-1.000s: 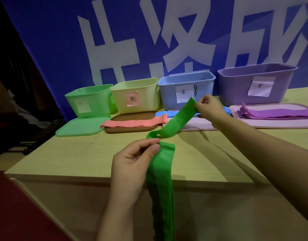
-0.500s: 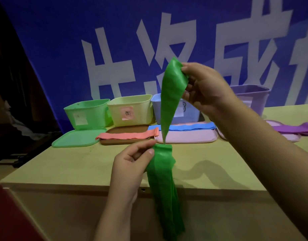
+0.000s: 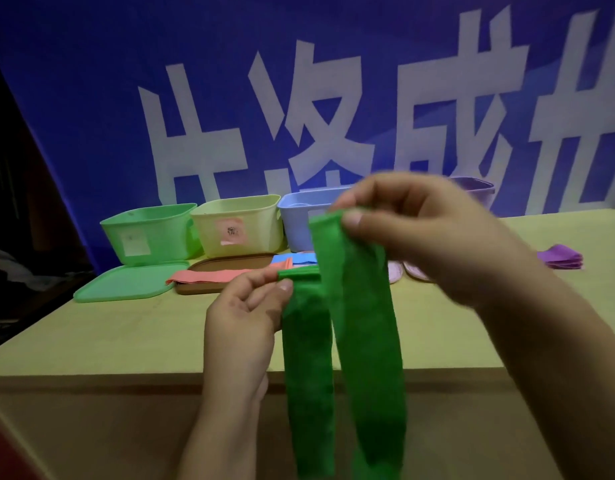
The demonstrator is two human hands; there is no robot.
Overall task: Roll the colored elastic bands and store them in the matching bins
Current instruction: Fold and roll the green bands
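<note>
Blue banner [image 3: 91, 98] with big white characters fills the back. Wooden table [image 3: 108, 334] in front of it, near edge running across the lower frame. Four bins in a row at the back of the table: green bin [image 3: 150, 233] far left, yellow bin [image 3: 238, 225] touching it, blue bin [image 3: 299, 220] next, purple bin [image 3: 474, 190] mostly hidden behind the right hand. Three lids in plain view lying flat before the bins: green lid [image 3: 126, 282], brown lid [image 3: 226, 271], and a pink lid [image 3: 396, 271] showing only as a sliver. Coral band [image 3: 209, 276] lies across the brown lid, blue band [image 3: 295, 258] just beyond it, purple band [image 3: 560, 259] folded at far right. One green band [image 3: 361, 323] is up in front of everything, draped in two strands that hang past the table edge. Right hand [image 3: 427, 237] pinches the upper fold between thumb and forefinger, motion-blurred. Left hand [image 3: 243, 323] sits lower, thumb and fingers clamped on the other end. Hands and band block the blue bin's label and most of the pink lid.
</note>
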